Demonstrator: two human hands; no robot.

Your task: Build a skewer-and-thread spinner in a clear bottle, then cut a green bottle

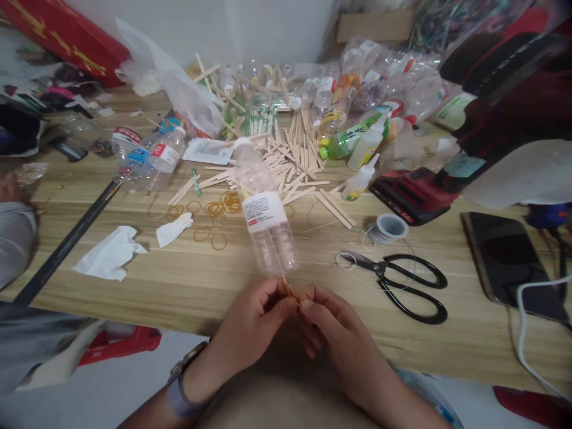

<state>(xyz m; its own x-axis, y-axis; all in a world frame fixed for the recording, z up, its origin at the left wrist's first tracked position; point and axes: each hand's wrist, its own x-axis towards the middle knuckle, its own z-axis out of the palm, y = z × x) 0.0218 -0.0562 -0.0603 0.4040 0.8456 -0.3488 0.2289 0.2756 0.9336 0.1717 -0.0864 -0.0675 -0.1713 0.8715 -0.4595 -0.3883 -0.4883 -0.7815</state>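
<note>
At the table's front edge my left hand (254,325) and my right hand (342,325) meet, both closed in a pinch. Between their fingertips shows a thin orange-yellow rubber band (288,290), partly hidden by the fingers. A pale thin strand or stick runs from there up to the base of a clear plastic bottle (263,211). The bottle has a white label and lies with its white cap pointing away from me. Loose rubber bands (215,210) are left of it. A wristwatch is on my left wrist.
Black-handled scissors (388,280), a thread spool (389,228), a phone (512,262) and a red-black power tool (420,190) are at right. Wooden sticks (304,149), glue bottles (357,182) and plastic bottles fill the back. Tissues (109,253) and another person's sleeve (16,238) are left.
</note>
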